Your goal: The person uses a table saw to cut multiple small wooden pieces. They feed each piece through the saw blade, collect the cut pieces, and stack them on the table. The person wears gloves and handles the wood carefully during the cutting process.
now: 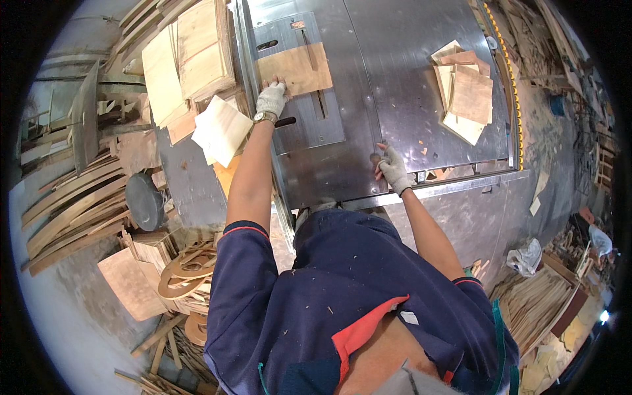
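Observation:
A steel saw table point(408, 72) stretches ahead of me. On its slotted insert plate point(299, 128) lies a flat, tan plywood panel point(296, 69), crossing the slot where the blade sits. My left hand point(270, 102), in a pale knit glove with bare fingertips, rests at the panel's near left corner, fingers stretched out on it beside the long metal fence point(245, 52). A wristwatch point(266, 117) is on that wrist. Gloved the same way, my right hand point(393, 168) touches the tabletop near its front edge, fingers apart and holding nothing.
A loose pile of small plywood pieces point(469, 92) lies on the table's right side. Left of the fence stand stacked wood panels point(201, 52) and pale sheets point(222, 128). Curved wooden strips point(79, 204), ring-shaped cutouts point(187, 273) and a bundle of slats point(536, 306) lie around.

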### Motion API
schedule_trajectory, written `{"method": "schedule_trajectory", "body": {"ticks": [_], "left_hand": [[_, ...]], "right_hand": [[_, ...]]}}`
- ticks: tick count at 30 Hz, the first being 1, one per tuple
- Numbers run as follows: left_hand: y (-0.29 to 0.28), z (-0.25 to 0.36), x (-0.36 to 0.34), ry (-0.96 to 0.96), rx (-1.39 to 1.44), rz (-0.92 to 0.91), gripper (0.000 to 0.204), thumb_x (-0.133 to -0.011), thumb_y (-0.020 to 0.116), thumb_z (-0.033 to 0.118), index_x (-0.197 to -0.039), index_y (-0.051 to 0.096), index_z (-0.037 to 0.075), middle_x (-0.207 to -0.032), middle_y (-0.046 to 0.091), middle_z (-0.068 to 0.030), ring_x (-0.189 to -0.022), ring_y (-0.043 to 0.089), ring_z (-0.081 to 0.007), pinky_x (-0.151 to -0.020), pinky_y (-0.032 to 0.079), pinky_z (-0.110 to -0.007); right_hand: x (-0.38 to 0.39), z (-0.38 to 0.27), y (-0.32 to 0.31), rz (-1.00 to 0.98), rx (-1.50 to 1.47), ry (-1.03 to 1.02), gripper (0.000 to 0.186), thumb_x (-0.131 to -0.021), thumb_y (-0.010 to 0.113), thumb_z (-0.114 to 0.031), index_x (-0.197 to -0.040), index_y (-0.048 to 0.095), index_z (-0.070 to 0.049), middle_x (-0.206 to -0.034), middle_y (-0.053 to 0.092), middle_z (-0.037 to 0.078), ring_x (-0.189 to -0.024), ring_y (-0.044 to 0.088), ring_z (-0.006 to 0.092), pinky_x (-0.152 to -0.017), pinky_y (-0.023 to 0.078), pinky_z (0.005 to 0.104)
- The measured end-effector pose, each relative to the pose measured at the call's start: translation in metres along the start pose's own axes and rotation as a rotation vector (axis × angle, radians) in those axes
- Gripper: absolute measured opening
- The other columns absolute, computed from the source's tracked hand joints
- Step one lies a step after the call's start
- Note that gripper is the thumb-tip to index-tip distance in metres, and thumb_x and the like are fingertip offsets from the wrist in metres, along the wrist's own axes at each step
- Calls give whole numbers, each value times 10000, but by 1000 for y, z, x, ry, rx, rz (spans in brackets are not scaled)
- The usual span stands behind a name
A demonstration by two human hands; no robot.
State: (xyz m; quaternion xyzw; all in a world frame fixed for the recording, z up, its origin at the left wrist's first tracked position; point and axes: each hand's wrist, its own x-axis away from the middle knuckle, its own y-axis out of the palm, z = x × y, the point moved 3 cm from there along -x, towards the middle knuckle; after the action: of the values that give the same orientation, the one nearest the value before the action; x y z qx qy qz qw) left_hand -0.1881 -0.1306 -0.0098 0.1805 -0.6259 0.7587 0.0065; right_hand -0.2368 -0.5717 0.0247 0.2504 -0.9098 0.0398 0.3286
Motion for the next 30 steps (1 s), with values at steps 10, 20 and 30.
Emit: {"method": "schedule_trajectory", "body": {"ticks": [10,20,30], "left_hand": [[-30,0,-36,-3,-37,23,689,-914,669,377,-1484,432,72,-1543,400,-198,-1400,387,-442,-1178,353,-451],[-48,-35,-119,28,-100,16,663,-914,663,328,-1480,428,76,-1537,430,-168,-1425,399,-323,-1208,298,-439],[-102,-65,-211,94,-275,199,650,-924,622,447,-1482,454,159,-1540,465,-77,-1370,461,-380,-1209,276,-482]], "right_hand": [[4,-1,-1,56,7,51,634,-834,423,89,-1455,439,-38,-738,601,79,-543,574,126,-479,529,257],[-23,-26,-30,83,-61,88,470,-903,477,36,-1370,522,9,-804,645,90,-656,661,140,-554,577,266],[-188,-211,-33,273,571,-267,304,-935,611,-154,-1198,676,-17,-729,620,57,-689,624,112,-701,498,298]]}}
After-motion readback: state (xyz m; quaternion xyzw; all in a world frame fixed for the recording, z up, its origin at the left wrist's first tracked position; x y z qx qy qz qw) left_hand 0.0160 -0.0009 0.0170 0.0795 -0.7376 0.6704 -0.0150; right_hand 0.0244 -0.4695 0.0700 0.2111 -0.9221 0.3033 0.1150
